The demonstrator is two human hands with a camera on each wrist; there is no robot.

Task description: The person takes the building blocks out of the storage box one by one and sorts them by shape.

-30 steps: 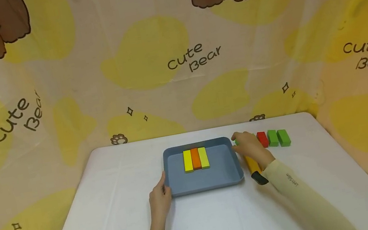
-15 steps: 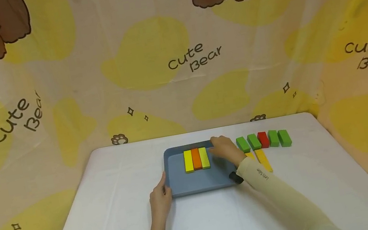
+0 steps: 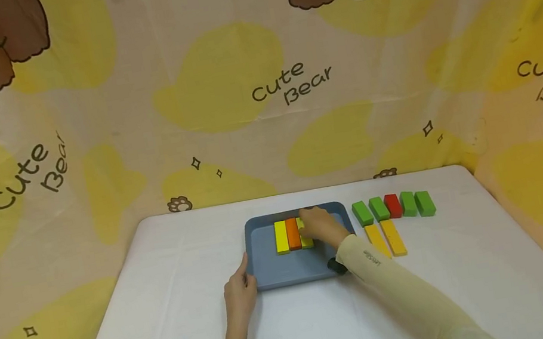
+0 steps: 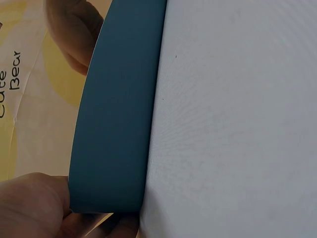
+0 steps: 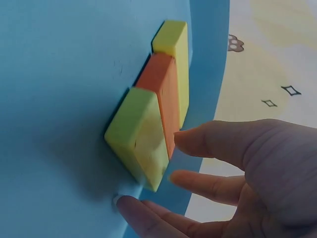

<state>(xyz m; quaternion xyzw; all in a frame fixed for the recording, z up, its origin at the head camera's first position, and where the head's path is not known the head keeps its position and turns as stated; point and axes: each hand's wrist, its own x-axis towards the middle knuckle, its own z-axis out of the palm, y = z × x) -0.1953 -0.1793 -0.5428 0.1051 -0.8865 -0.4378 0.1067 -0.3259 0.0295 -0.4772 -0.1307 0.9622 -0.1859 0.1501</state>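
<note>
A blue-grey tray (image 3: 289,272) lies on the white table, and my left hand (image 3: 240,290) grips its left edge. In the left wrist view, the fingers of that hand wrap round the end of the tray's wall (image 4: 114,114). Inside the tray, a yellow block (image 3: 281,237), an orange block (image 3: 292,234) and a pale yellow block (image 3: 307,241) lie side by side. My right hand (image 3: 322,226) is over the pale yellow one. In the right wrist view, its fingers are spread beside the far end of that block (image 5: 141,134), with nothing pinched between them.
Right of the tray, several green blocks (image 3: 363,213) and a red block (image 3: 393,206) form a row near the table's back. Two orange-yellow strips (image 3: 394,237) lie in front of them. A printed cloth (image 3: 227,165) hangs behind the table.
My right hand has moved left, from the blocks beside the tray, across its right side to the pale yellow block. The left hand stays on the tray's edge.
</note>
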